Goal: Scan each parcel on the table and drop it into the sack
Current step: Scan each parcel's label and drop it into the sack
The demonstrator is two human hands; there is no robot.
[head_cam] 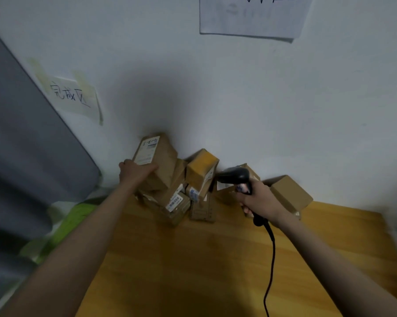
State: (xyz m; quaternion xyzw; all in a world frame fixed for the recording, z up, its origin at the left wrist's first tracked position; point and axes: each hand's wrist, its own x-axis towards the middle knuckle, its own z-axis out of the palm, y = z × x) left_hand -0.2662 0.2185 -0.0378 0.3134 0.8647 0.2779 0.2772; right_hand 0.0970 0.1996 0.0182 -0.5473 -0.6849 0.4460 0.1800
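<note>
At the far edge of the wooden desk [216,259], against the white wall [238,99], sits a pile of cardboard parcels. Left hand [135,171] grips the near end of the tall parcel [156,161] at the left of the pile, thumb and fingers wrapped around it. Its white shipping label faces up, with handwritten marks at the top; too blurred to read. Right hand [259,197] is closed around the grip of a black barcode scanner [235,177], head pointing left toward the pile; black cable [272,259] runs down from the handle over the desk. Yellow-taped parcel [202,168] stands just right of the tall one, with smaller labelled boxes under and between them; barcode stickers visible, text not legible. Plain brown box [290,193] sits far right, behind the right wrist. Green-and-white sack [62,227] lies off the desk's left edge, beside grey fabric [28,145]. Taped note [71,96] on the left wall reads 完成区. Paper sheet [252,14] at top is cut off, writing unreadable.
</note>
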